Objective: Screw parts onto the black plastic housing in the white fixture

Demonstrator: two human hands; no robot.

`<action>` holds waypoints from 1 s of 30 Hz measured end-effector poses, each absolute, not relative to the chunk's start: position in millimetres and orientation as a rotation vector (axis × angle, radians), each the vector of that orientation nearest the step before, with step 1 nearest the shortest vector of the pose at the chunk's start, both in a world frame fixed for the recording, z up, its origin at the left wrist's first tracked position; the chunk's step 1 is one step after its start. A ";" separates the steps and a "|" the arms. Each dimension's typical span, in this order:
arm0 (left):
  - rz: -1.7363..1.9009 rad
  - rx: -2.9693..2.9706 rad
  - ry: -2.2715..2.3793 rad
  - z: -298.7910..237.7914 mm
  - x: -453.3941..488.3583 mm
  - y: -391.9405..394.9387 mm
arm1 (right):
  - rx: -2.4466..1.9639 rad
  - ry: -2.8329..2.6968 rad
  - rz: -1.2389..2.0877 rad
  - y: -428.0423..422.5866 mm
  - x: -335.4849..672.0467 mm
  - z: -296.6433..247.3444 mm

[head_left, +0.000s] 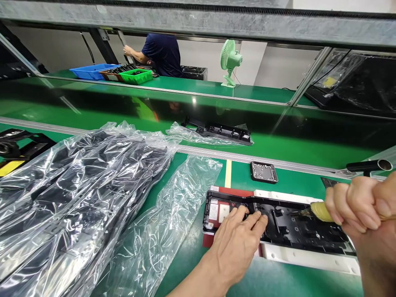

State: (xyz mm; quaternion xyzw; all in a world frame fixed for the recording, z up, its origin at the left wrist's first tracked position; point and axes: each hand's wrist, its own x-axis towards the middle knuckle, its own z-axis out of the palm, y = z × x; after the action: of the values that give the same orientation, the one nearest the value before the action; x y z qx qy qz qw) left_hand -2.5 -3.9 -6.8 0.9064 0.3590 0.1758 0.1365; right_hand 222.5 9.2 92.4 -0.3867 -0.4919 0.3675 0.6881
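A black housing (287,233) lies open side up directly beneath the left grip (236,237), whose fingers are spread flat on it, pressing rather than grasping. The right grip (360,206) is clenched around a yellow-handled tool (321,211), its tip over the housing's interior; whether it touches is unclear. White blocks (309,260) flank the housing below and between both grips. Beyond the left grip, a small black dish (264,180) of shiny bits sits on the green worktop (278,282). Left of that grip lie a clear bag (163,222) and, farther left, plastic-wrapped dark parts (77,185).
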 end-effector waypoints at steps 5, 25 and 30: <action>0.486 2.609 1.038 -7.0 -2.7 -4.2 | -0.901 -1.128 0.817 14.1 210.4 98.0; 0.547 2.645 1.038 -13.9 -0.4 -5.1 | -0.985 -1.046 0.778 23.1 190.4 102.0; 0.637 2.657 1.048 -23.8 -0.9 -3.1 | -0.886 -1.091 0.856 23.5 192.7 94.7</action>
State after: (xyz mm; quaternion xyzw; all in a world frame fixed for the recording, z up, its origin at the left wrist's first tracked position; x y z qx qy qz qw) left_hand -0.9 -3.1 -23.8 0.9026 0.3561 0.2166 0.1075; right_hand 192.7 23.5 94.7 -0.3946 -0.4860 0.3813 0.6802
